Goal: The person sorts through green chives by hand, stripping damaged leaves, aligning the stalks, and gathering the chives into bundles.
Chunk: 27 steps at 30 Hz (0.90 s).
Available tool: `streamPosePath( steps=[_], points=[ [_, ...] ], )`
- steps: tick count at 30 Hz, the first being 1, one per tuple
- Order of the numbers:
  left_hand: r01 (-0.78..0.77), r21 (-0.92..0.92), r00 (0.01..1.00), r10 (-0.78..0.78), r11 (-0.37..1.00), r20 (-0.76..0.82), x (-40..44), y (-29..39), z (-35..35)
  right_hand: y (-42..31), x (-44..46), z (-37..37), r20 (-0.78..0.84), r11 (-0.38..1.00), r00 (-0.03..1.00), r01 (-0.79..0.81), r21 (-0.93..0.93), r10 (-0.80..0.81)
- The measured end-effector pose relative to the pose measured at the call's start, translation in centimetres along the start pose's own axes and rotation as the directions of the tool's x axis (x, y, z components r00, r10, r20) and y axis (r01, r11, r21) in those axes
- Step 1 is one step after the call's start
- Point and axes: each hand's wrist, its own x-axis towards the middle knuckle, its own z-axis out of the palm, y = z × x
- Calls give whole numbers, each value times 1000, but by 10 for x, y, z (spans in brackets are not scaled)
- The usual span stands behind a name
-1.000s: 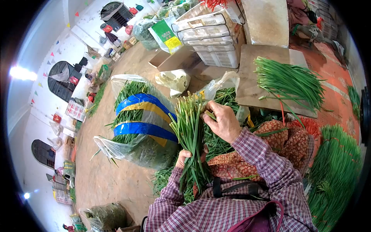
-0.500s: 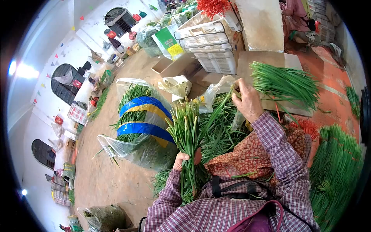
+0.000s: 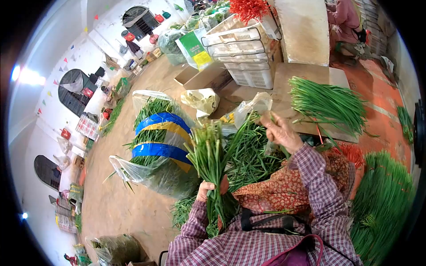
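Note:
My left hand is wrapped round an upright bunch of long green chive-like stalks, with their pale cut ends at the top and leaves hanging below. To the right, my right hand is raised with its fingers apart, and nothing shows in them. A loose stalk slants between the bunch and that hand. Beneath both hands, a heap of loose green leaves lies by my flower-patterned cloth. A neat pile of green stalks rests on a board beyond my right hand.
A plastic-wrapped bale of greens with blue and yellow bands stands left. White crates and a cardboard box are ahead. Bundled stalks and red ties lie right. A co-worker sits at far upper right.
My right hand has moved slightly down, and its fingers have opened from a pinch at a stalk's end. My left hand keeps hold of the bunch, which has shifted a little left.

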Motion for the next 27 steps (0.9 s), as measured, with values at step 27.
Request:
streamPosePath(
  steps=[27],
  points=[
    [8,415,881,190,910,-433,35,3,49,-2,5,80,66,847,902,423,-323,-426]
  ],
)
